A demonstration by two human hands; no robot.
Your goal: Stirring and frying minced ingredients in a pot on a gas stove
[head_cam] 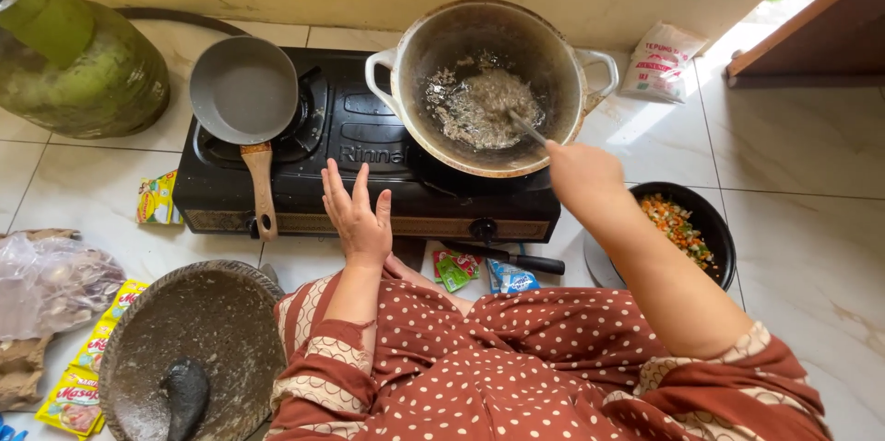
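Polka-dot clothing (516, 358) fills the foreground. Left hand (358, 212), fingers spread apart, hovers over the black stove (369, 141) front. Right hand (581, 174), fingers clamped on a metal utensil (527, 128), reaches into the wok (489, 82) on the right burner, beside a small pan (244, 91).

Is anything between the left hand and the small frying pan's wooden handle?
Nothing visible. The left hand hovers open over the stove's front edge, and the frying pan's wooden handle lies just to its left with only bare stove top between them.
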